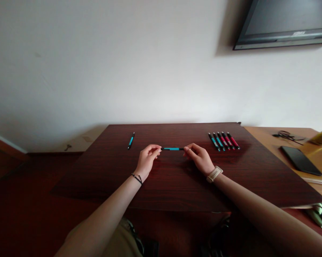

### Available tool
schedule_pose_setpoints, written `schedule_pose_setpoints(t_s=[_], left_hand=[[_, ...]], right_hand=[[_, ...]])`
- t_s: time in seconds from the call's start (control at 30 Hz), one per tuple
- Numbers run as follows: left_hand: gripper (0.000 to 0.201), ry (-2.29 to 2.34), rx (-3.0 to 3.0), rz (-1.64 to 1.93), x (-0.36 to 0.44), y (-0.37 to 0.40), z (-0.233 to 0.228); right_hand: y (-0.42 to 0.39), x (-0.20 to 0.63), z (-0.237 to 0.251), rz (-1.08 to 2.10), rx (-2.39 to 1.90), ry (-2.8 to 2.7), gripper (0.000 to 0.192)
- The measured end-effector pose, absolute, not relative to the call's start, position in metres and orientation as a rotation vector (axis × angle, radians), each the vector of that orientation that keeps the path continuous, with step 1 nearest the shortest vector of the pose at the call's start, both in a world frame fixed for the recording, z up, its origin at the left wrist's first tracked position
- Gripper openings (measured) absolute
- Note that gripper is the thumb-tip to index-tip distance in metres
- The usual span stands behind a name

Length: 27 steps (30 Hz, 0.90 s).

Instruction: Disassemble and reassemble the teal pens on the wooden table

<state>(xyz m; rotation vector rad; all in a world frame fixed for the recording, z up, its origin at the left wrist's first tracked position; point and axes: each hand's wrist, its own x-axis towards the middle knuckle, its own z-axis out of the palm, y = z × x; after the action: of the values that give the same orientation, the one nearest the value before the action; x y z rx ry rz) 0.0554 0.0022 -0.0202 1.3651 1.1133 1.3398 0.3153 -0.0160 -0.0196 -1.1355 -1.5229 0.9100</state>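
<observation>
Both arms reach forward, left hand (146,160) and right hand (200,157) pinched, fingertips facing.

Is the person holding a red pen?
No, the pen held between the left hand and right hand is blue; the red pens lie on the table.

The left hand (146,159) and the right hand (200,157) hold one blue pen (172,149) by its two ends, level above the dark worktop (177,185). A second blue pen (131,140) lies alone at the far left. At the far right, five pens (224,141), blue and red, lie side by side. A black phone (301,160) lies on the lighter table (262,137) to the right.
</observation>
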Motion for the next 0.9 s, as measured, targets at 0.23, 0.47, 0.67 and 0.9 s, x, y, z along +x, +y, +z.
schedule_pose_setpoints(t_s=[0.23,0.47,0.67,0.9], left_hand=[[0.027,1.116,1.355,1.351,0.0555,0.0029,-0.021],[0.028,1.113,1.366,1.341,0.0545,0.0039,-0.023],[0.028,1.111,1.354,1.339,0.0537,0.0044,-0.0238],[0.027,1.103,1.356,1.339,0.0541,0.0051,-0.0254]], right_hand=[[-0.0177,0.3145,-0.0179,0.948,-1.084,-1.482,0.041],[-0.0158,0.3153,-0.0213,0.966,-1.092,-1.502,0.038],[-0.0164,0.3157,-0.0221,0.965,-1.096,-1.51,0.038],[-0.0155,0.315,-0.024,0.97,-1.064,-1.479,0.04]])
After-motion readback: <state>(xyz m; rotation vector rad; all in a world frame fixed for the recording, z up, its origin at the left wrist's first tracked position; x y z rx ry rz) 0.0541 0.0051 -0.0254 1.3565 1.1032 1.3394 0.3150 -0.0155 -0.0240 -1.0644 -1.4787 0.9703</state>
